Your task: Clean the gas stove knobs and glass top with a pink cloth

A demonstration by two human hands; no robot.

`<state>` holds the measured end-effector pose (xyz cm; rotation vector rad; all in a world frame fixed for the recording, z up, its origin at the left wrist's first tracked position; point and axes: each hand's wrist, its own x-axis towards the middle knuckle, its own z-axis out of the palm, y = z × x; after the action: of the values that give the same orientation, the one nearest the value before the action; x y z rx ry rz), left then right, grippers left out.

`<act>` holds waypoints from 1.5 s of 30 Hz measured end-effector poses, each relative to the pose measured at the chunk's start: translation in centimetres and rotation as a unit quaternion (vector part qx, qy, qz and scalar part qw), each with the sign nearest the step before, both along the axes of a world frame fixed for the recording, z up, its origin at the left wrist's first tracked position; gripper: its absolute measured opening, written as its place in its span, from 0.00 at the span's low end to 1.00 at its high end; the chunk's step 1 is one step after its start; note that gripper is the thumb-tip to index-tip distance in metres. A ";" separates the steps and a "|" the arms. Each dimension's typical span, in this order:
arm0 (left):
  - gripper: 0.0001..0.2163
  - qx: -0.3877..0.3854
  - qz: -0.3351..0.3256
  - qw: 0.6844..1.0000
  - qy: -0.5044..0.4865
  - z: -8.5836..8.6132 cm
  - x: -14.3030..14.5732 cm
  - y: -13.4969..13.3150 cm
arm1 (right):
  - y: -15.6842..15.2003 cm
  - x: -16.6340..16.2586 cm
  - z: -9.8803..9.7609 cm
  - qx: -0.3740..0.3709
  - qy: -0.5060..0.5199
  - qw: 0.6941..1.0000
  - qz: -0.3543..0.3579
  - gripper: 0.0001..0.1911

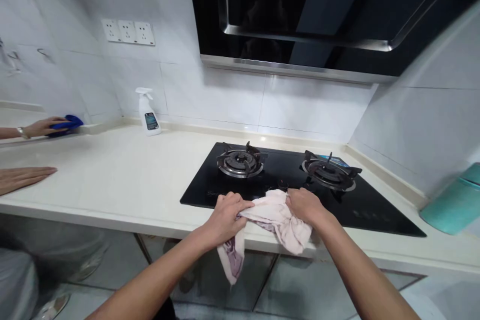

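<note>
A pale pink cloth (pixel 275 215) lies bunched over the front edge of the black gas hob (pixel 202 180), one corner hanging below the counter edge. My left hand (pixel 229 215) grips the cloth's left part, fingers curled around it. On the cloth's right side, my right hand (pixel 304 205) is closed on the fabric beside the hob's control knob (pixel 282 186); its fingertips are partly hidden. Behind my hands are the left burner (pixel 241 162) and the right burner (pixel 330 174).
A white spray bottle (pixel 149 112) stands by the wall. At far left, a co-worker's hand (pixel 41 127) holds a blue cloth (pixel 65 125); their other hand (pixel 26 179) rests flat on the counter (pixel 123 175). A teal container (pixel 453 200) is at right, and a range hood (pixel 292 60) overhangs.
</note>
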<state>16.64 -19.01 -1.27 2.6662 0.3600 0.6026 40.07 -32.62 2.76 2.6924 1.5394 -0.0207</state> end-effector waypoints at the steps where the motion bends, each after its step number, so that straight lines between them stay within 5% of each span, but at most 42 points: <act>1: 0.21 -0.014 0.015 1.000 0.001 0.1 0.2 0.3 | 0.2 0.1 -0.2 0.008 -0.002 1.000 -0.009 0.17; 5: 0.15 -0.051 0.054 0.997 -0.014 0.0 1.6 0.4 | 0.1 0.4 -0.8 0.058 -0.012 0.997 -0.045 0.16; 8: 0.13 -0.047 0.046 0.997 -0.033 -0.3 2.0 0.0 | -0.9 -0.1 -1.3 0.163 -0.011 0.984 -0.064 0.15; 11: 0.11 -0.065 0.031 0.997 -0.034 -0.3 1.7 0.0 | -2.6 -1.2 -2.1 0.249 0.029 0.968 -0.018 0.18; 16: 0.09 -0.103 0.014 0.993 -0.050 0.1 1.1 0.7 | -6.3 -1.7 -4.5 0.189 0.072 0.976 0.085 0.30; 20: 0.08 -0.135 -0.002 0.989 -0.062 0.3 0.4 1.2 | -9.7 1.1 -5.4 0.223 0.171 0.954 0.100 0.32; 23: 0.07 -0.125 -0.004 0.991 -0.044 0.3 -0.1 1.3 | -11.6 3.5 -5.0 0.272 0.227 0.934 0.055 0.29; 28: 0.06 -0.111 -0.024 0.993 -0.036 0.0 -0.5 1.2 | -12.5 7.0 -4.4 0.318 0.275 0.899 -0.122 0.24; 31: 0.05 -0.115 -0.026 0.993 -0.034 0.0 -0.5 1.2 | -12.2 8.9 -4.3 0.346 0.197 0.896 -0.194 0.19; 37: 0.07 -0.081 -0.036 0.996 -0.019 0.2 -0.5 0.9 | -9.0 10.4 -2.4 0.253 -0.032 0.923 -0.287 0.13; 41: 0.08 -0.076 -0.042 0.996 -0.012 0.5 -0.6 0.8 | -6.4 10.6 -1.9 0.110 -0.011 0.965 -0.239 0.14; 45: 0.08 -0.076 -0.048 0.996 -0.005 0.6 -0.7 0.8 | -5.2 11.6 -2.3 0.103 0.012 0.971 -0.214 0.16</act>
<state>15.90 -18.22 -0.72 2.5184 0.2628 0.5363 51.63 -37.80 0.50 3.1444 0.9819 0.0979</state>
